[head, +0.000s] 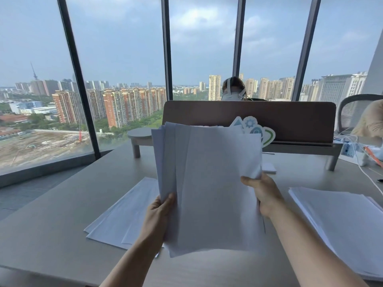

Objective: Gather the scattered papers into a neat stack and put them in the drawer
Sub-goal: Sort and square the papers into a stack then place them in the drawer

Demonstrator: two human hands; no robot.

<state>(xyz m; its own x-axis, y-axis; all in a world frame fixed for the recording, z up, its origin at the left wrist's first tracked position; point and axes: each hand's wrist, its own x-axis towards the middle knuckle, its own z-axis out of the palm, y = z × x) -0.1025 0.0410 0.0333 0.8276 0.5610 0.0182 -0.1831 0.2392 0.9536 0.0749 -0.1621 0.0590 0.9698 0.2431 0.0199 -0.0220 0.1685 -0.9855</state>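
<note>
Head camera, high-rise office: a person holds a fanned bundle of white paper sheets (209, 183) upright above a pale grey desk (51, 224), one hand at each side. Left hand (159, 216) grips the bundle's lower left edge, thumb curled over the front sheet and the other fingers hidden behind the paper. Right hand (263, 195) pinches the right edge higher up, thumb pressed on the front, the remaining fingers out of sight behind. The sheets are uneven, their top corners splayed out to the left. Flat on the desk under the left forearm lie several loose white sheets (124, 214), overlapping at angles. Near the right edge rests a thicker pile of white paper (348, 228), well apart from the held bundle. Whether a drawer is in view cannot be told. Beyond the bundle stands a brown desk divider (290, 119) on a grey shelf, with colourful cut-out stickers (255, 129) peeking over the paper. Another person's head (233, 89) shows above the divider, before tall windows (124, 48) over a city skyline
</note>
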